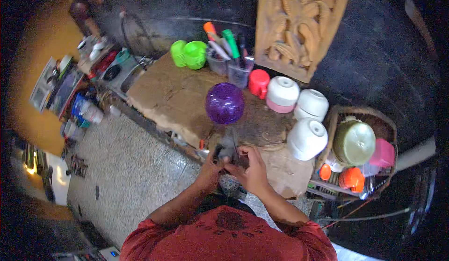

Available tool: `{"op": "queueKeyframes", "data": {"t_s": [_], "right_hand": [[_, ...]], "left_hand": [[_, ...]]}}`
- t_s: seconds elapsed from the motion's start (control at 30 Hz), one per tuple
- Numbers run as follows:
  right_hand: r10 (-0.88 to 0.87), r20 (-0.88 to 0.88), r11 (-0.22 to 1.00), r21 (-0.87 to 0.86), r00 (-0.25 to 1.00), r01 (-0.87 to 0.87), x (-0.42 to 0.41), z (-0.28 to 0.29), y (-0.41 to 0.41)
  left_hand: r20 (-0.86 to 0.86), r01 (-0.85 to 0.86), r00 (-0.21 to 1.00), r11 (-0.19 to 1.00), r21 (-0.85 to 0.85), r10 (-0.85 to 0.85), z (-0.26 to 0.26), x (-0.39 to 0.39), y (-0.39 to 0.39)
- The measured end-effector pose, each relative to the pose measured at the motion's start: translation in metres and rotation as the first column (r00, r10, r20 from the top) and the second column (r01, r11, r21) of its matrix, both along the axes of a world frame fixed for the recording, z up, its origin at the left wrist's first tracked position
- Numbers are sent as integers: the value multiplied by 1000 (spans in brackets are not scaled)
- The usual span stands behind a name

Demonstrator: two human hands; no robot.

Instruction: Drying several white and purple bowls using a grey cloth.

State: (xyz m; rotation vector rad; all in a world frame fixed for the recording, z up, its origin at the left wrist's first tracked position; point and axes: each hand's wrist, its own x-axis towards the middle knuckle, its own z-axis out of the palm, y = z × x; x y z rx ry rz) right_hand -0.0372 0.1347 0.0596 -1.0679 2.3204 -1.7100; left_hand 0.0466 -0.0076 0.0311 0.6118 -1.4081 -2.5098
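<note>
My left hand (210,171) and my right hand (252,168) are close together in front of my chest, at the near edge of a counter covered with brown cardboard (168,96). Between them is a dark, partly see-through object (228,148), blurred, its kind unclear. The fingers of my left hand are around its left side; my right fingertips touch or nearly touch its right side. Just beyond my hands, a shiny purple plastic bowl or ball-shaped container (225,103) stands on the cardboard.
Green plastic cups (195,54), clear utensil containers (239,74), a red mug (259,82) and white bowls (308,138) line the back and right. A basket (331,124) holds a large metal pot (355,142). A carved wooden panel (298,32) stands behind. A person (86,11) is at far left.
</note>
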Motion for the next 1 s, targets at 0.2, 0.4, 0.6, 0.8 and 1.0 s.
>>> {"op": "queueKeyframes", "data": {"t_s": [0.2, 0.4, 0.6, 0.8, 1.0], "right_hand": [[172, 205, 985, -17, 963, -173, 18, -10, -48], [215, 366, 968, -205, 905, -147, 60, -26, -120], [407, 268, 913, -112, 873, -391, 149, -26, -194], [574, 164, 782, 179, 802, -597, 250, -25, -263], [661, 254, 733, -18, 706, -680, 314, -69, -338]], "left_hand": [[-7, -167, 986, 975, -143, 168, -16, 67, -44], [-66, -541, 841, 833, -117, 537, -31, 139, -105], [-44, -723, 665, 629, -285, 745, -6, 238, -163], [-115, -819, 487, 407, -404, 866, -30, 360, -219], [-84, -892, 386, 348, -289, 919, -37, 450, -242]]}}
